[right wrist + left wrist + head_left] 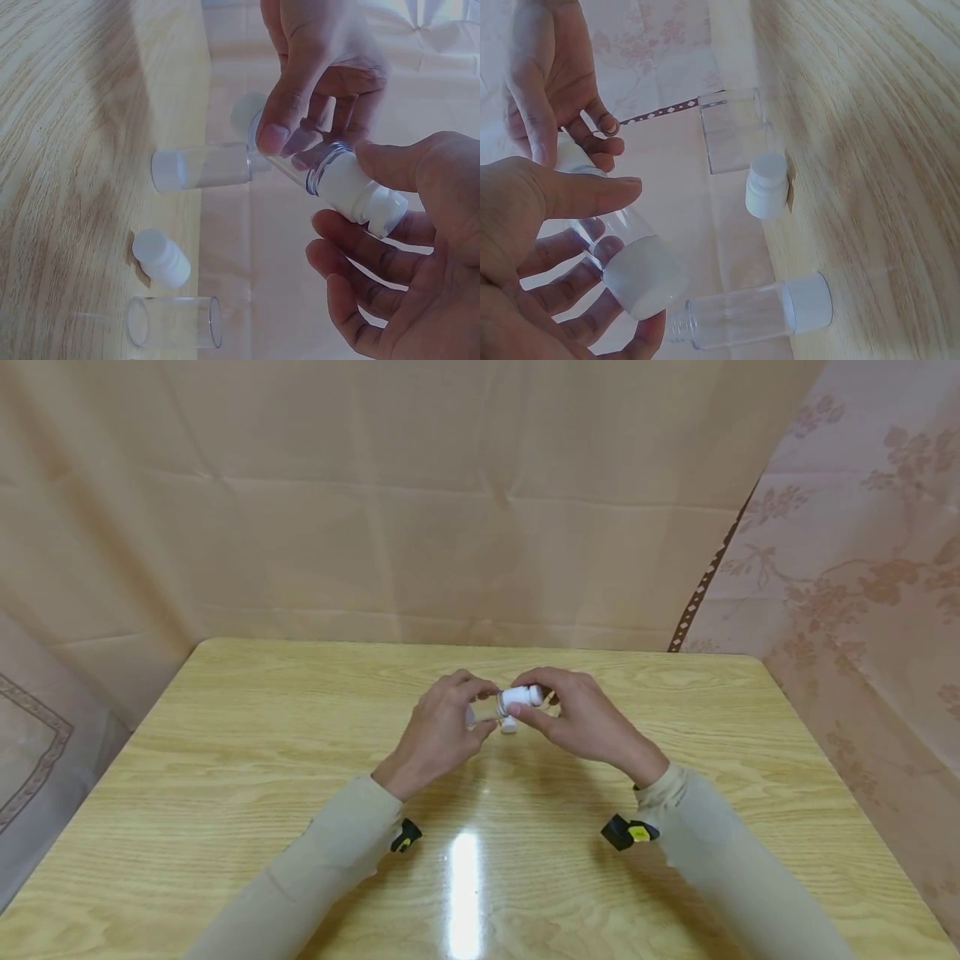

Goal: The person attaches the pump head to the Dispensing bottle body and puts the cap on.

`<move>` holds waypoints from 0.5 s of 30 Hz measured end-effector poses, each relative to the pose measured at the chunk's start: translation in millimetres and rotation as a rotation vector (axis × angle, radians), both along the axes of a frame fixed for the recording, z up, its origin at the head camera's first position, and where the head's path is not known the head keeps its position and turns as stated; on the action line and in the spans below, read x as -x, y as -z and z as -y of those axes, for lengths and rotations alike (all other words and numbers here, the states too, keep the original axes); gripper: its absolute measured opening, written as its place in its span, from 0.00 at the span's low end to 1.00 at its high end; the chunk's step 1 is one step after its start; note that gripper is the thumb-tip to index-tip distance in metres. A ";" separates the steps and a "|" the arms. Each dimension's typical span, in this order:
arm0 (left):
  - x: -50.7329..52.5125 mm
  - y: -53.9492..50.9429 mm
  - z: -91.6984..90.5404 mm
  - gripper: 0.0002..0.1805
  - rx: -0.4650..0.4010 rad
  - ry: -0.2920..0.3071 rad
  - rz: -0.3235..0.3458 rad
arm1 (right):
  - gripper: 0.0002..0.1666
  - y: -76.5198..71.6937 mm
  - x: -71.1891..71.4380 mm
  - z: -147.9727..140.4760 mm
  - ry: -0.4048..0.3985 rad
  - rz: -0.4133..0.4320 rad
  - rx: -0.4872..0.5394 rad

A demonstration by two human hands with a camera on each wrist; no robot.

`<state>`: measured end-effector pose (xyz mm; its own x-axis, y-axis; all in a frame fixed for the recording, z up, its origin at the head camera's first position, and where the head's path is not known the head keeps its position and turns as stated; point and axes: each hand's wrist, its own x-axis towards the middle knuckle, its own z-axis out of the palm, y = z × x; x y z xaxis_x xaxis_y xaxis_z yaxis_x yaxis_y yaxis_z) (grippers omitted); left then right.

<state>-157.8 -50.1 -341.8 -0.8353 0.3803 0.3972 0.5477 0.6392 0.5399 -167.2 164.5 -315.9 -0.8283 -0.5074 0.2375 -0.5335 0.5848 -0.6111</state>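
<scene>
Held above the desk [285, 752], the clear bottle [486, 707] lies left of my right fingers [382, 251], its long axis running left to right, neck against the white piece [517, 697] they pinch, while my nearer left fingers [562, 285] grip its body.

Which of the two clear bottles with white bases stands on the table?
The clear bottle beside the small white container: its white base rests on the table, while the other bottle is held by the left hand.
</scene>
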 end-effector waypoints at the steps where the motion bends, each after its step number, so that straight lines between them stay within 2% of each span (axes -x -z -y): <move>1: 0.2 0.4 0.0 0.20 -0.001 0.000 -0.002 | 0.14 -0.1 -0.1 0.2 0.002 0.004 0.000; 4: 0.8 1.6 0.4 0.20 -0.011 0.006 0.010 | 0.18 0.0 -0.6 -0.1 0.006 0.005 -0.002; 8: 2.1 2.7 1.0 0.20 -0.038 0.012 0.057 | 0.23 0.7 -0.8 -2.0 -0.005 -0.018 0.000; 15: 4.3 3.0 2.3 0.20 -0.110 0.039 0.141 | 0.23 1.9 0.0 -4.1 -0.062 -0.070 0.033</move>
